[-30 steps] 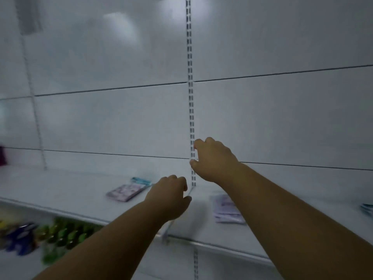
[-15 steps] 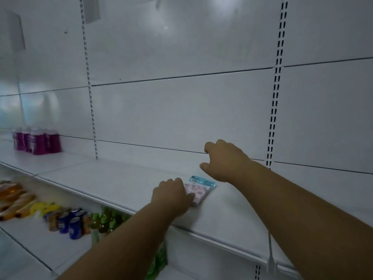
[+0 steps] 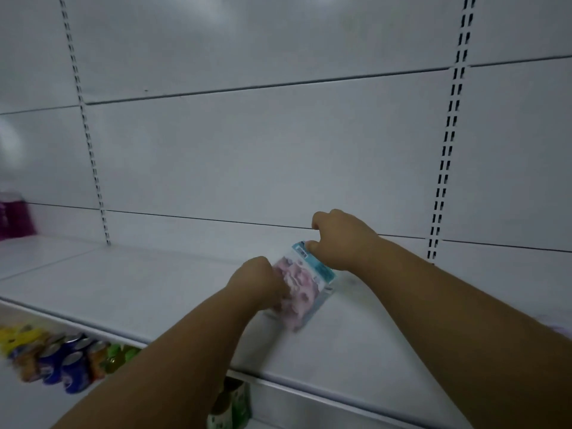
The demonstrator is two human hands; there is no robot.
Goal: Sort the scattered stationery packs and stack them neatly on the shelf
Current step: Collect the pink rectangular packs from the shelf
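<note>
A flat stationery pack point(image 3: 301, 287), pink-patterned with a teal header strip, is tilted up off the white shelf point(image 3: 148, 283). My left hand point(image 3: 258, 281) grips its near left edge. My right hand point(image 3: 339, 239) pinches the teal top end between thumb and fingers. Both arms reach forward over the shelf board. The pack is blurred, so its print is unreadable.
Purple bottles point(image 3: 14, 215) stand at the far left of the shelf. On the lower shelf sit blue drink cans point(image 3: 62, 363), green bottles point(image 3: 119, 356) and yellow packs point(image 3: 18, 335). Slotted uprights point(image 3: 445, 150) run up the white back panel. A pale pack edge point(image 3: 560, 329) shows at right.
The view swung left along the shelf. Both hands closed in on the pink pack, took hold of it and tipped it up from lying flat.
</note>
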